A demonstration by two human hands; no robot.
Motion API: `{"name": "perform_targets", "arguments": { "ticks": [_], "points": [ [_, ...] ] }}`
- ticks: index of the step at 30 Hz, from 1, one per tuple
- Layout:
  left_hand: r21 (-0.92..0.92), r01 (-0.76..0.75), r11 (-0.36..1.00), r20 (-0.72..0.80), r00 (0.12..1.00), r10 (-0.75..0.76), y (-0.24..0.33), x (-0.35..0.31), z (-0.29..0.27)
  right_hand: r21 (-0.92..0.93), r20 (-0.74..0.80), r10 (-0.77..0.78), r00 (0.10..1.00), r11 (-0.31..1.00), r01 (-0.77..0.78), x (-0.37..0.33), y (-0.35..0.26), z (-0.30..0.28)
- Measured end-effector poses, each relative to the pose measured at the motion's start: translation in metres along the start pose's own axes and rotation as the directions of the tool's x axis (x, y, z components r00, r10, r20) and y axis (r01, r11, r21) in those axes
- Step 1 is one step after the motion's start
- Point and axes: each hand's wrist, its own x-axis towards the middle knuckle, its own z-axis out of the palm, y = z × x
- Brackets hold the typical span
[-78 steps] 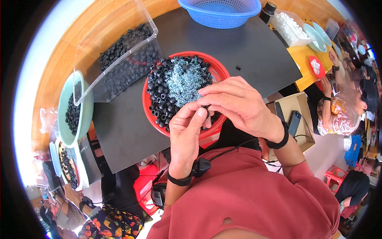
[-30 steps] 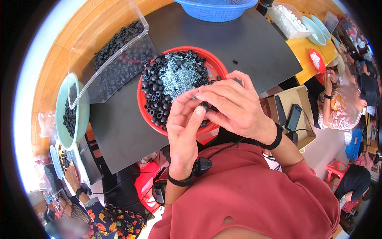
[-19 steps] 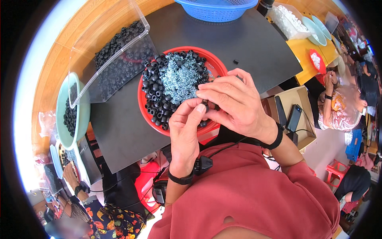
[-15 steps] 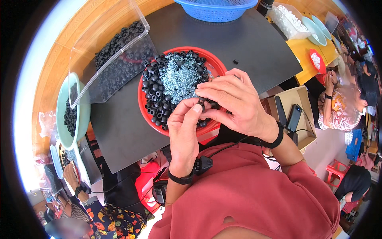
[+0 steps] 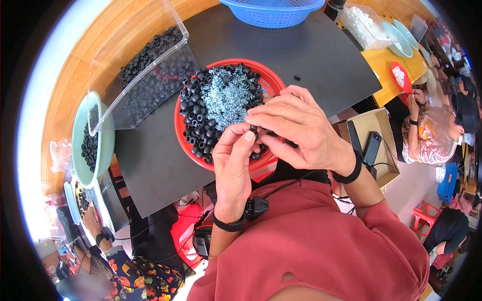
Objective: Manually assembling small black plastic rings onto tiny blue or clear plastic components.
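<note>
Over the near right rim of a red basin (image 5: 176, 131), my two hands meet with their fingertips together. My left hand (image 5: 233, 163) is closed, pinching a small black plastic piece (image 5: 254, 130) between thumb and fingers. My right hand (image 5: 306, 131) is closed on the same piece from the other side; more black shows under its fingers, partly hidden. Round, hollow black plastic pieces (image 5: 197, 111) fill the basin. On top of them lies a heap of small silvery metal springs (image 5: 226, 98).
A clear bin (image 5: 145, 75) of black pieces stands at left on the dark table (image 5: 321, 60), beside a pale green basin (image 5: 106, 150). A blue basket (image 5: 273, 14) sits at the far edge. An open carton (image 5: 389, 173) is at right. Co-workers sit on both sides.
My right hand has shifted slightly, and its fingertips have closed in nearer to the left ones. The black piece between them shows at a slightly different angle.
</note>
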Motion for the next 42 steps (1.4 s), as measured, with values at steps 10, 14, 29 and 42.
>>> {"name": "perform_targets", "arguments": {
  "ticks": [10,14,29,42],
  "points": [
    [0.155,-0.021,0.988,-0.019,1.0,0.025,0.003,-0.003,0.006,0.208,0.024,0.077,0.997,0.975,-0.08,0.0,0.013,-0.002],
    [0.191,-0.008,0.982,-0.04,0.999,0.016,0.0,-0.002,0.012,0.121,0.005,-0.027,1.0,0.992,0.026,-0.004,0.019,-0.011],
    [0.086,-0.066,0.994,0.234,0.971,0.045,0.007,0.003,-0.016,-0.344,-0.065,-0.125,0.99,0.934,0.096,-0.003,-0.001,0.028],
    [0.215,-0.048,0.975,0.061,0.998,0.036,-0.003,-0.001,0.002,-0.256,0.186,-0.207,0.96,0.933,0.251,-0.001,0.009,0.004]
  ]
}}
